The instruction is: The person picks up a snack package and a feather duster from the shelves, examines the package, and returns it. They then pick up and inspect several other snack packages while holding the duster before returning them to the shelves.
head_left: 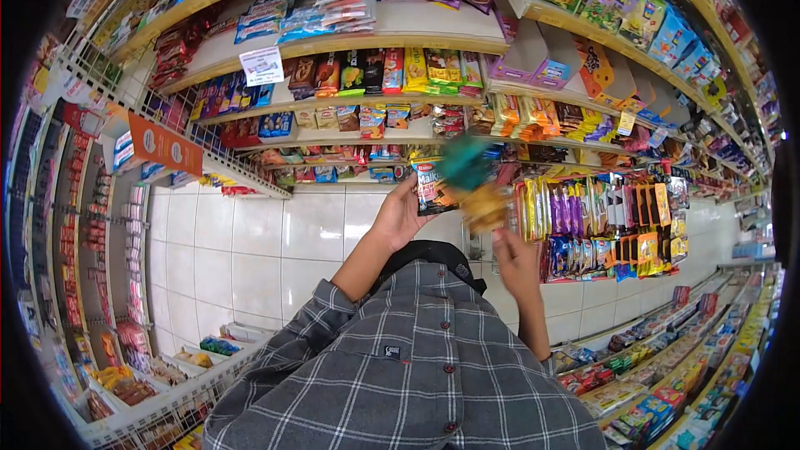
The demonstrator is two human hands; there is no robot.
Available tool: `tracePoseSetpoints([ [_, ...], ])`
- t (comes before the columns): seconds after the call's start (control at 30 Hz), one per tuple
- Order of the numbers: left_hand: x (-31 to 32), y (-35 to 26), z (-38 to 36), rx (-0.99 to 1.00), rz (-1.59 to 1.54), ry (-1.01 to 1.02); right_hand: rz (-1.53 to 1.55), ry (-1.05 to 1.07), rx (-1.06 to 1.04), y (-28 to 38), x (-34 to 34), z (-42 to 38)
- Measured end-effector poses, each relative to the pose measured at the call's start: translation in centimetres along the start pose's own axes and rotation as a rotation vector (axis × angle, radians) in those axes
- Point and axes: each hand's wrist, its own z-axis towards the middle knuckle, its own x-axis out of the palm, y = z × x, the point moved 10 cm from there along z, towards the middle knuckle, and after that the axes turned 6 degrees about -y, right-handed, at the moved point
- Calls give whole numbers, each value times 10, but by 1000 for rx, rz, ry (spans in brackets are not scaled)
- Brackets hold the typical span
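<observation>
My left hand [399, 217] grips a Malkist biscuit packet [428, 185] by its left side, holding it up in front of the lower shelves. In my right hand [518, 260] is a fluffy duster [467, 165], teal at its far end and golden brown nearer my fingers, smeared by motion. The duster's brown part is right beside the packet's right edge and overlaps the shelf goods in this view. My right thumb lies along its lower end, and the rest of the grip is partly hidden.
Stepped shelves [433, 43] of packaged snacks rise ahead. A low rack of chocolate bars [596, 212] stands at right on the tiled floor [312, 221]. White wire baskets [179, 396] are at lower left; more stocked shelves [667, 367] run at lower right.
</observation>
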Motion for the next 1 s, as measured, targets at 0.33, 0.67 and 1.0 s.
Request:
tracePoseSetpoints([
  [0.33,-7,-1,-15,-15,81,-133,721,-554,-82,22,-121,8],
  [0.67,-7,-39,-46,153,326,-184,977,-288,-1202,279,-254,-71],
  [1.0,-34,-44,-63,199,253,-232,1023,-440,-1285,277,-298,-88],
])
